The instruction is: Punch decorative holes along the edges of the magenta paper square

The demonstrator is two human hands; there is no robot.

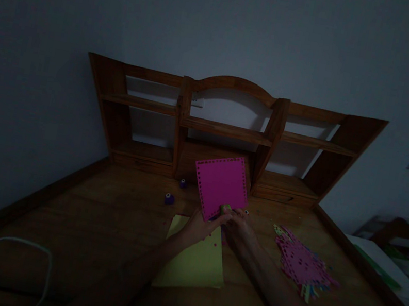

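Observation:
A pink sheet of paper (221,184) is held up above the desk, with rows of small punched holes along its edges. My left hand (198,228) grips it near its lower corner, thumb stretched toward the right. At the sheet's lower edge my right hand (239,222) is closed around a small green paper punch (225,209), partly hidden by the fingers. Yellow paper (192,263) lies on the desk beneath both hands, with a few small pink punched-out bits on it.
Two small purple punches (169,199) stand behind the hands, left of the pink sheet. To the right lies a pile of punched pink paper (304,261) with coloured strips. A wooden shelf unit (227,130) lines the back. A white cable (17,240) curves at front left.

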